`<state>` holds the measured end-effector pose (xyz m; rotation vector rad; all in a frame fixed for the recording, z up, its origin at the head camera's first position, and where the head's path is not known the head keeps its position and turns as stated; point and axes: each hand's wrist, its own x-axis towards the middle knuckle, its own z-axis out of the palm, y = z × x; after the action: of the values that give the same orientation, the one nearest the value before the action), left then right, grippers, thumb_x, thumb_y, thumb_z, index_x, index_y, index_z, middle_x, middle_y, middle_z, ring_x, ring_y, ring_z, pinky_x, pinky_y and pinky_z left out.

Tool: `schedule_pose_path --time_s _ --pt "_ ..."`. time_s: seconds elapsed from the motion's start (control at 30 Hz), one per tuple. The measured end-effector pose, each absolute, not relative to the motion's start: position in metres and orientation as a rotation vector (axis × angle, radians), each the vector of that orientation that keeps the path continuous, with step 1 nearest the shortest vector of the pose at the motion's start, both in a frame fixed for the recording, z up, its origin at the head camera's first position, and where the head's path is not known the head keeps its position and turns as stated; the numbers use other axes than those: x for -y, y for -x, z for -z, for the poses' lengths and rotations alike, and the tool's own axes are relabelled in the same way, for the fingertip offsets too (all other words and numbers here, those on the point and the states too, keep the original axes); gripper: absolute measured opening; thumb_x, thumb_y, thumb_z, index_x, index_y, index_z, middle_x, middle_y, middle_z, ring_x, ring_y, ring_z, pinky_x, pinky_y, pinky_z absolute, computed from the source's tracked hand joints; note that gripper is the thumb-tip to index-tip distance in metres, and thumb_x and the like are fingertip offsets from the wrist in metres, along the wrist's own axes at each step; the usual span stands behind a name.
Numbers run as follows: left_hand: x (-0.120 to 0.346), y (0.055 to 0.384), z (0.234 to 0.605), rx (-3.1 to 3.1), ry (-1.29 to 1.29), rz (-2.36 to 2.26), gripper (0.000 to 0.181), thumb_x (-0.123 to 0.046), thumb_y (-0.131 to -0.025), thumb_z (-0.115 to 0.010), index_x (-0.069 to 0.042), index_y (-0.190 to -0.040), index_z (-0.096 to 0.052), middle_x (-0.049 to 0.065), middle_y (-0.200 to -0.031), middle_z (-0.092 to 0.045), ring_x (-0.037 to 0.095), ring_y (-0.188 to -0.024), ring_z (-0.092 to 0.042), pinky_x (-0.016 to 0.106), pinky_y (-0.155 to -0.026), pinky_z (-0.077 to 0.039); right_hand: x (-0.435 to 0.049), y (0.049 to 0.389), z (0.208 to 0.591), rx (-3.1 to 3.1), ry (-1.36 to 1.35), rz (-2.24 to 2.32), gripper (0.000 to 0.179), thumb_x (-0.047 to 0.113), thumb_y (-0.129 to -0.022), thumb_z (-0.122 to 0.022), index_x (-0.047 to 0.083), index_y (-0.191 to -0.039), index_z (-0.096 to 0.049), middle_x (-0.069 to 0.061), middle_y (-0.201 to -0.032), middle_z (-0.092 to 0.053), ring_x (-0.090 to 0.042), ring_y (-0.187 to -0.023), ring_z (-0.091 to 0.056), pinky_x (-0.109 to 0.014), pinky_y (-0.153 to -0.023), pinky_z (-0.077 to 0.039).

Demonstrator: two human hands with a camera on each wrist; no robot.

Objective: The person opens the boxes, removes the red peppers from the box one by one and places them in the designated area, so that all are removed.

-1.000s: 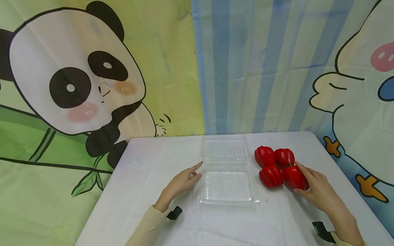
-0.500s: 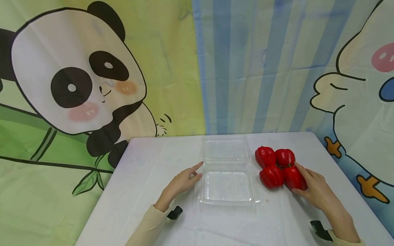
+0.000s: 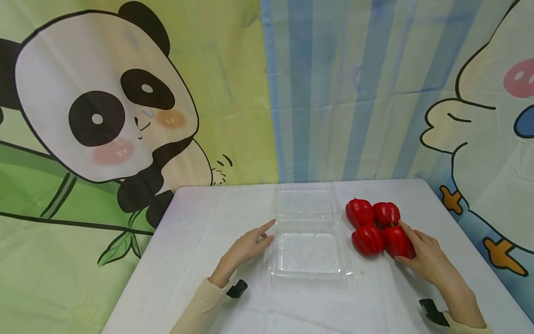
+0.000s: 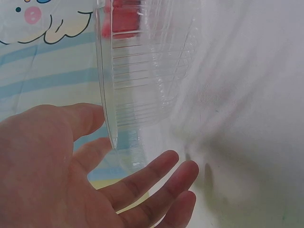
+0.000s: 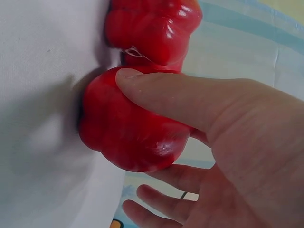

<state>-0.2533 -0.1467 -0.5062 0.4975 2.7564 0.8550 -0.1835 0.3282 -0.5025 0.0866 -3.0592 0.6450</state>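
A clear plastic clamshell box [image 3: 310, 250] lies unfolded on the table, its lid [image 3: 306, 202] laid back toward the far edge. At its left edge, my left hand [image 3: 247, 246] touches the rim with thumb and index fingertips; the other fingers [image 4: 164, 164] stretch out loosely. To the right of the box sit several glossy red bell peppers in a tight cluster. My right hand [image 3: 429, 260] grips the nearest right pepper [image 3: 396, 241] between thumb and index finger. The right wrist view shows the thumb across this pepper [image 5: 123, 118], other fingers spread behind it.
Another pepper [image 3: 368, 240] stands directly left of the gripped one, with a back left pepper [image 3: 359, 212] and a back right pepper [image 3: 385, 214] behind. The white table [image 3: 200, 241] ends at a curtain [image 3: 233, 93] printed with cartoon animals.
The gripped pepper and my right hand have shifted slightly left, closer to the neighbouring pepper. My left hand and the box have stayed in place.
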Motion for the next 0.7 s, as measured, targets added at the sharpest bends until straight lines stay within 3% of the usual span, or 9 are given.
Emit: schedule_pose_path --time_s 0.7 --pt "0.1469 0.2532 0.5059 -2.752 -0.492 -0.864 0.055 -0.044 -0.104 -0.050 -0.036 -0.156 -0.035 0.008 -0.119 -0.068 0.022 -0.096 -0.066 0.048 -0.082 -0.051 -0.3276 0.1891 0.5015 3.091 -0.063 -0.686 0.113 0.028 -0.076 -0.087 0.007 -0.160 -0.014 -0.045 -0.140 -0.028 -0.064 -0.122 -0.024 -0.074 -0.082 -0.047"
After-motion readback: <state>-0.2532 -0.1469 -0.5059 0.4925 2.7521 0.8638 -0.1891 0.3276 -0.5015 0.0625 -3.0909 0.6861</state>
